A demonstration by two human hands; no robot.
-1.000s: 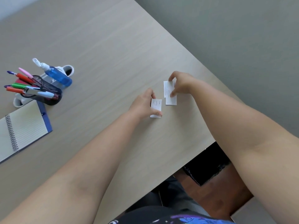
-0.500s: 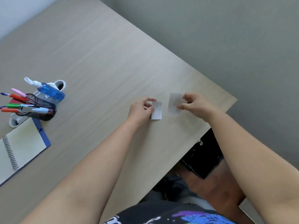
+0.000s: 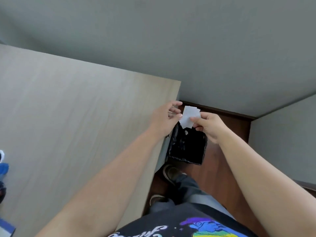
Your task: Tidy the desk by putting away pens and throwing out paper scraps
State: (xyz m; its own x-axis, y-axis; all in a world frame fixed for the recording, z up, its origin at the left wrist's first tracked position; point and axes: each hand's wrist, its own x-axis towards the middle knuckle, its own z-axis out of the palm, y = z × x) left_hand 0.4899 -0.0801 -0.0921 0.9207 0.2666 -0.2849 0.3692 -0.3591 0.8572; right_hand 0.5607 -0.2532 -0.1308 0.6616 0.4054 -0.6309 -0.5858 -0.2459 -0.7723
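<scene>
White paper scraps (image 3: 189,117) pinched by right hand (image 3: 207,127); left hand (image 3: 165,118) seemingly touching, above bin (image 3: 187,147).

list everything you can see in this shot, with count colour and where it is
paper scraps: at least two, white, overlapping, pinched between both hands above the bin
bin: one, lined with a black bag, on the floor beside the desk's end
desk: one, light wood grain, left half of the view
floor: dark reddish-brown wood, right of the desk
walls: grey-green, meeting at a corner on the right
blue object: one, cut off at the left edge, too little shows to name
shoes: two, dark, on the floor below the bin
shirt: one, black with a colourful print, bottom edge
left hand: one, fingers touching the scraps' left edge
right hand: one, pinching the scraps' right side
</scene>
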